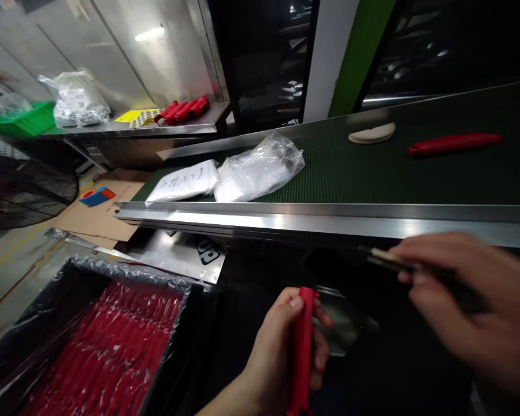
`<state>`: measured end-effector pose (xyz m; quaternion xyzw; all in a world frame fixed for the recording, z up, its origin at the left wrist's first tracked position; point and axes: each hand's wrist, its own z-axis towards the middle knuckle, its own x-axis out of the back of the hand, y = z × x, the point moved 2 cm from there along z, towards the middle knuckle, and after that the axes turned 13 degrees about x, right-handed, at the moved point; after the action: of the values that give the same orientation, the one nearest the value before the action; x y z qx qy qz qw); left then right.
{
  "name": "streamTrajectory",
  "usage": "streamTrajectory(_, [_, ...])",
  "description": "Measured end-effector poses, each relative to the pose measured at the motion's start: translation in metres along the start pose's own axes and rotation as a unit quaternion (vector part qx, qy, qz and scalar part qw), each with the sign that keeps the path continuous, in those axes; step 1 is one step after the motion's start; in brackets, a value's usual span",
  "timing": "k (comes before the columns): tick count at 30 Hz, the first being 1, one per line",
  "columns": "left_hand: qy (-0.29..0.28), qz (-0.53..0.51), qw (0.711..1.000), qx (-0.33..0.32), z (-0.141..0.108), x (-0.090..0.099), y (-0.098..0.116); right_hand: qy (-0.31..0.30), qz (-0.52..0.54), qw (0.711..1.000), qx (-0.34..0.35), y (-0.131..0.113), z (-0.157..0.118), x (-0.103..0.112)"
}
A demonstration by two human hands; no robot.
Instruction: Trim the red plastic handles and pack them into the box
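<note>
My left hand point(281, 341) is closed round a long, narrow red plastic piece point(301, 346), its thumb pressed along the upper end. The piece stands nearly upright, and its lower end runs out at the bottom of the view. To the right, my right hand point(468, 306) is blurred by motion. Its fingers pinch a thin tool point(385, 257) with a pale strip and a dark tip, which points left towards the red piece but stays apart from it. The tool's exact kind is too blurred to tell.
A green conveyor belt point(329, 179) with a metal edge carries plastic bags point(260, 170), a pale half-round piece point(372, 134) and another red piece point(455, 143). At lower left, a lined bin point(186, 294) holds many red pieces. A shelf point(156, 128), a fan point(21, 185) and cardboard point(108, 214) are beyond.
</note>
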<state>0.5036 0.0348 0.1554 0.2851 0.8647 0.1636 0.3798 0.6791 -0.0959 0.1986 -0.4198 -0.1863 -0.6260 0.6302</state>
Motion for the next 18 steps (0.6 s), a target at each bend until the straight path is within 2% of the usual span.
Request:
streamTrajectory(3, [0.003,-0.025,1.000,-0.010,0.002,-0.007,0.000,-0.008,0.081,0.996,0.023,-0.030,-0.026,-0.014])
streamTrajectory(7, [0.006,0.020,1.000,-0.005,0.002,-0.015,0.000,0.021,0.094,0.995,0.007,-0.048,-0.036,-0.020])
streamTrajectory(11, [0.015,0.024,0.999,-0.020,0.003,-0.015,-0.002,0.032,0.055,0.998,0.022,-0.055,-0.038,-0.019])
streamTrajectory(15, [0.001,0.019,0.999,-0.036,0.004,-0.015,-0.004,0.031,0.044,0.997,0.064,-0.056,-0.040,-0.023])
streamTrajectory(18, [-0.001,0.012,0.999,-0.042,0.003,-0.014,-0.004,0.036,0.050,0.996,0.058,-0.057,-0.041,-0.025])
